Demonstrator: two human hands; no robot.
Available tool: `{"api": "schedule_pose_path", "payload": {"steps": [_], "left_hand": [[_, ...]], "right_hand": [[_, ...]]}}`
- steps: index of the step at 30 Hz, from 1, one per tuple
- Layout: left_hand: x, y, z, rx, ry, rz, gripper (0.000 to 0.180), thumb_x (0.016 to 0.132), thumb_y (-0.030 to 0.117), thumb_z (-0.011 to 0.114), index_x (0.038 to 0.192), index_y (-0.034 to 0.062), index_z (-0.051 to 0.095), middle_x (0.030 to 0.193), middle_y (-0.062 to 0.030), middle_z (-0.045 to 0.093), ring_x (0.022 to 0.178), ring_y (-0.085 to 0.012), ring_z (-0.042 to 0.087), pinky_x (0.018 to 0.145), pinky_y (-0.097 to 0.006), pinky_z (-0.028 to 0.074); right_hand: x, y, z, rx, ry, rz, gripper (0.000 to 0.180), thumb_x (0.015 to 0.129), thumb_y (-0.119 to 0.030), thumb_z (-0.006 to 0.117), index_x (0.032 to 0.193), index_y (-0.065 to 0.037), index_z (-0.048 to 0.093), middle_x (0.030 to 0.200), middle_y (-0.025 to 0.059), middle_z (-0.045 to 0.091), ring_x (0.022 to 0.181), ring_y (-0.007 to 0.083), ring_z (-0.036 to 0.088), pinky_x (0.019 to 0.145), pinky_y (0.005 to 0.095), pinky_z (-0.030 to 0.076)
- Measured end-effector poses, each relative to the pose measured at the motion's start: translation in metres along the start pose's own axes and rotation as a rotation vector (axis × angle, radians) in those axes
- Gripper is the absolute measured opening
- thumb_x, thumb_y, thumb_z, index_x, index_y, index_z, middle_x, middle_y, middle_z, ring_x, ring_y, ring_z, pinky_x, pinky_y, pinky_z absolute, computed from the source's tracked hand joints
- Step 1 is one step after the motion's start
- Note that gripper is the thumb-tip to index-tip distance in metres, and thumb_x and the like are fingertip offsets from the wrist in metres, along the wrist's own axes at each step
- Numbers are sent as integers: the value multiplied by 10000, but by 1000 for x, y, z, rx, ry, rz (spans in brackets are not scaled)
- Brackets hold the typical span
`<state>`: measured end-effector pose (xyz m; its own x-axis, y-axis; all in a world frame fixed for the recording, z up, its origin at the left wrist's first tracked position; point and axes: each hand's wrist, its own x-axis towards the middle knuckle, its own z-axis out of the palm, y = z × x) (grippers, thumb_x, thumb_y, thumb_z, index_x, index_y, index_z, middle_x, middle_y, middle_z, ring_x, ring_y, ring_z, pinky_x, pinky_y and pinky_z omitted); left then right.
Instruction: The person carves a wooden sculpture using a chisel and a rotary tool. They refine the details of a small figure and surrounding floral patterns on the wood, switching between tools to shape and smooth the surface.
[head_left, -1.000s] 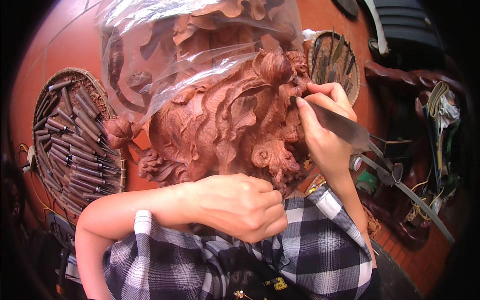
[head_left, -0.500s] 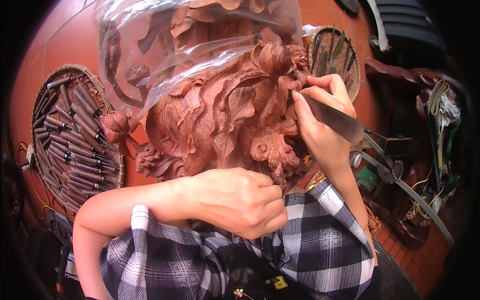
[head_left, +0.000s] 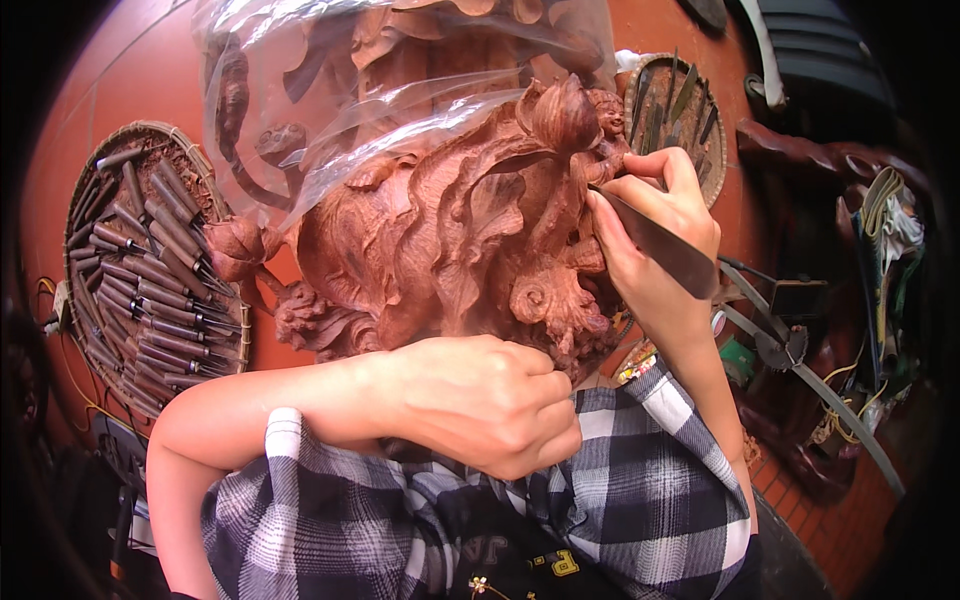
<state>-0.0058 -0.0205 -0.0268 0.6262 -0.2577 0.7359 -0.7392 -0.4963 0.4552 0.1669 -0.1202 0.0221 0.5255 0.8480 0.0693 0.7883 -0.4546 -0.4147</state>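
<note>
The right hand (head_left: 655,245) grips a flat carving chisel (head_left: 655,245), its long axis slanting from lower right up to upper left, tip pointing at the small carved figure near the top right of the reddish wood carving (head_left: 450,240). The left hand (head_left: 480,405) rests curled against the carving's lower edge, holding nothing that shows. Clear plastic sheet (head_left: 400,90) drapes the carving's upper part. Left of the carving, a round woven tray (head_left: 140,140) holds many wooden-handled chisels (head_left: 150,280); a second tray (head_left: 715,165) at the carving's upper right holds a few tools.
</note>
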Motion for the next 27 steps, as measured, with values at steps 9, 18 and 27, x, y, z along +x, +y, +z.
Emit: {"api": "schedule_pose_path", "payload": {"steps": [9, 18, 27], "left_hand": [[0, 0, -1, -1, -10, 7, 179, 724, 206, 625, 699, 67, 514, 649, -15, 475, 615, -153, 545, 555, -282, 462], [1, -1, 0, 6, -10, 11, 179, 730, 202, 626, 688, 73, 509, 646, -15, 471, 612, -154, 547, 545, -281, 461], [1, -1, 0, 1, 2, 10, 182, 729, 204, 626, 689, 72, 508, 646, -17, 475, 612, -155, 551, 544, -282, 467]], "right_hand": [[-2, -1, 2, -42, 15, -27, 53, 845, -54, 735, 854, -11, 705, 951, 165, 624, 774, 331, 702, 667, 400, 555], [1, -6, 2, -22, 39, 27, 67, 832, -63, 743, 866, -15, 711, 949, 160, 625, 765, 345, 698, 671, 404, 553], [0, -4, 1, -19, 11, 3, 67, 827, -48, 743, 861, -10, 699, 980, 173, 616, 769, 372, 692, 679, 422, 556]]}}
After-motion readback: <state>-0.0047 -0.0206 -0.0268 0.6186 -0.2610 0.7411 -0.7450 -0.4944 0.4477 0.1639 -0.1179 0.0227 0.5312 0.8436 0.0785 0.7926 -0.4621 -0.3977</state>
